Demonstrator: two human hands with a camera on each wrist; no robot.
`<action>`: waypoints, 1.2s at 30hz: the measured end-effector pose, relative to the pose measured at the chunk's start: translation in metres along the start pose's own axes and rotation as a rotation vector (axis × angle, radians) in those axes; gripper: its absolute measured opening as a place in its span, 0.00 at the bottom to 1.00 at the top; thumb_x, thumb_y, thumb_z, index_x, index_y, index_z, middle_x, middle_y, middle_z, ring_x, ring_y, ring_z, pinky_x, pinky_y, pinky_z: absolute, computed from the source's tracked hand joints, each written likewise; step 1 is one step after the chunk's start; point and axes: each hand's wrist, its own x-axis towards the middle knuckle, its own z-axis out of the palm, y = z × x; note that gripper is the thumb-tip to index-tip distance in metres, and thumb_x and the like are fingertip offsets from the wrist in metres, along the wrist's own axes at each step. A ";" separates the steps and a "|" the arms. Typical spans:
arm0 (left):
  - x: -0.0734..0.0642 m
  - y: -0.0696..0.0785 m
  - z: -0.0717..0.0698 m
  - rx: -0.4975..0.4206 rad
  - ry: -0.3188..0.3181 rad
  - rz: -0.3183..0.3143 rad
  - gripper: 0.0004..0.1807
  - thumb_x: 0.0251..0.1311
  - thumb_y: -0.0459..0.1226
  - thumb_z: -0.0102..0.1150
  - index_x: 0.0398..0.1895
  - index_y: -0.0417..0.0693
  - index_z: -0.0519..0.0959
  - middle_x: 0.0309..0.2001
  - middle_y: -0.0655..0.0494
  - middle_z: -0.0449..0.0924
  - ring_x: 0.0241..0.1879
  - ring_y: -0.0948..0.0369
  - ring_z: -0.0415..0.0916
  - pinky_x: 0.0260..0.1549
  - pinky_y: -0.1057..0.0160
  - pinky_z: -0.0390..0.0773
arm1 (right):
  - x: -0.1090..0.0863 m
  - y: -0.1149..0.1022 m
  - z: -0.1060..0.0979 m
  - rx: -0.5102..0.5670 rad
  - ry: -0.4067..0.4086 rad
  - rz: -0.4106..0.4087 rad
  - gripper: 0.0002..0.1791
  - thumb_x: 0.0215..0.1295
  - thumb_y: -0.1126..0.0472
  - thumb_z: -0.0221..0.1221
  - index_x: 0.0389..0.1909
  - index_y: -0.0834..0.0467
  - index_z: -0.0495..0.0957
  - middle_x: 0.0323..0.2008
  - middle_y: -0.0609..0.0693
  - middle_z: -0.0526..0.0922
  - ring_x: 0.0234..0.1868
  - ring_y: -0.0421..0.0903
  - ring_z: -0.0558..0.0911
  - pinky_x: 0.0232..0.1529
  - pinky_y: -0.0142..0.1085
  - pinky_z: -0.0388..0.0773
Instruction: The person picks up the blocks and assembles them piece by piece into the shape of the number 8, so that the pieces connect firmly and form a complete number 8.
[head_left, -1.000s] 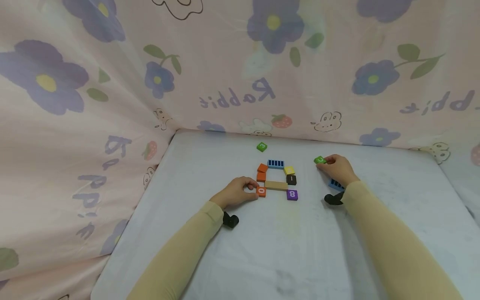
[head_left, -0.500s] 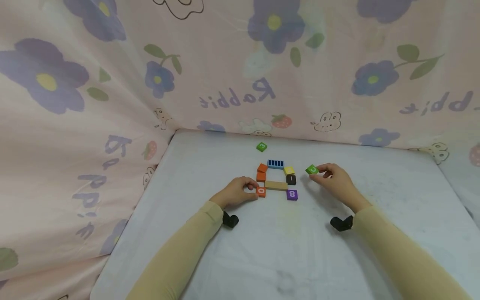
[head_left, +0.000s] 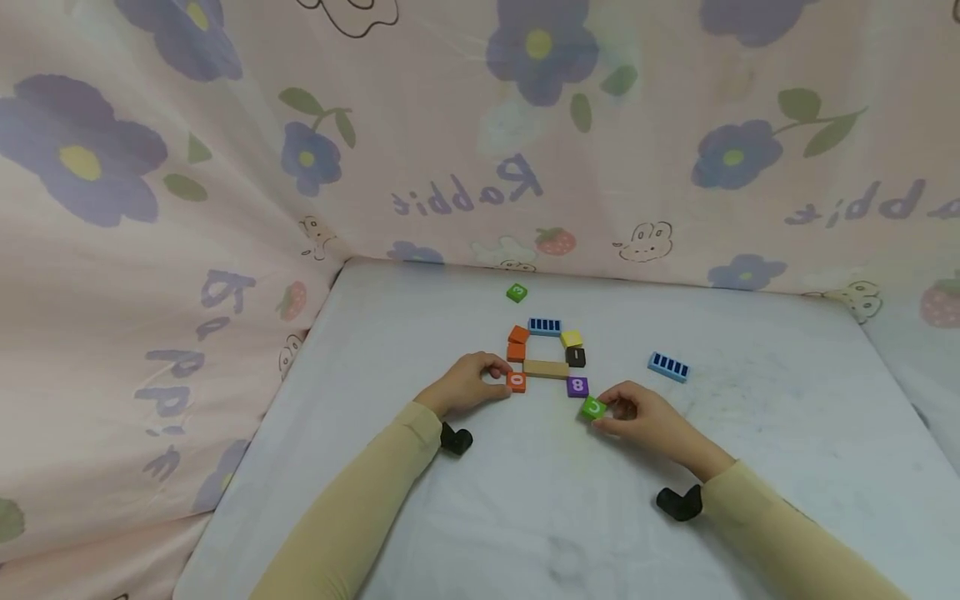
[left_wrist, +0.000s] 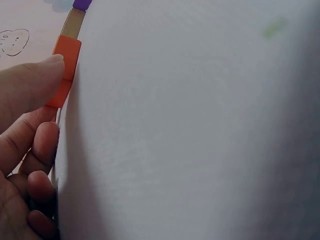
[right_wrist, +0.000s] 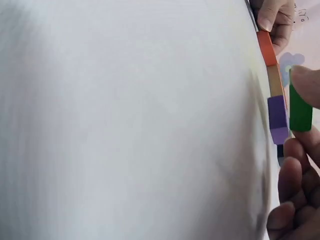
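Observation:
Thumb and fingers of my left hand (head_left: 465, 385) pinch an orange number tile marked 0 (head_left: 516, 382), which sits at the left end of a tan bar (head_left: 546, 368). My right hand (head_left: 645, 421) pinches a green number tile (head_left: 593, 407) by its edges, just in front of the purple tile marked 8 (head_left: 577, 387). In the right wrist view the green tile (right_wrist: 301, 107) is upright between thumb and fingers, beside the purple tile (right_wrist: 278, 120). Behind the bar, two orange tiles (head_left: 516, 352), a slotted blue block (head_left: 544, 327), a yellow tile (head_left: 572, 338) and a black tile (head_left: 575, 357) form an arch.
Another slotted blue block (head_left: 669, 367) lies to the right on the white table (head_left: 480, 533). A green tile marked 3 (head_left: 517, 292) lies behind the arch. Floral cloth (head_left: 450, 125) hangs along the back and left. Black camera mounts (head_left: 680, 502) stick out from both wrists.
My right hand has carried the green tile from the far right toward me and leftward, to just in front of the purple tile. My left hand keeps its hold on the orange tile.

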 end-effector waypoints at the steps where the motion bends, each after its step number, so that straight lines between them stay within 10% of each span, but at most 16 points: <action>1: 0.000 0.000 0.000 -0.001 0.001 -0.001 0.15 0.56 0.45 0.69 0.46 0.60 0.79 0.42 0.60 0.74 0.48 0.59 0.67 0.51 0.58 0.66 | 0.001 0.001 0.002 -0.002 -0.008 0.001 0.23 0.53 0.48 0.71 0.45 0.55 0.78 0.37 0.49 0.76 0.38 0.48 0.72 0.36 0.33 0.72; 8: -0.002 0.003 -0.001 0.010 0.007 -0.004 0.15 0.57 0.45 0.69 0.47 0.59 0.79 0.43 0.59 0.73 0.48 0.58 0.67 0.52 0.58 0.66 | 0.007 0.001 0.014 -0.038 -0.025 0.023 0.24 0.51 0.43 0.71 0.44 0.51 0.78 0.42 0.47 0.76 0.42 0.47 0.72 0.46 0.41 0.70; 36: -0.003 0.004 -0.001 0.008 0.000 -0.016 0.15 0.56 0.46 0.68 0.46 0.61 0.79 0.43 0.60 0.73 0.47 0.58 0.67 0.50 0.58 0.66 | 0.016 -0.001 0.017 -0.047 0.031 0.142 0.26 0.49 0.43 0.72 0.42 0.55 0.77 0.35 0.50 0.74 0.35 0.48 0.69 0.34 0.39 0.66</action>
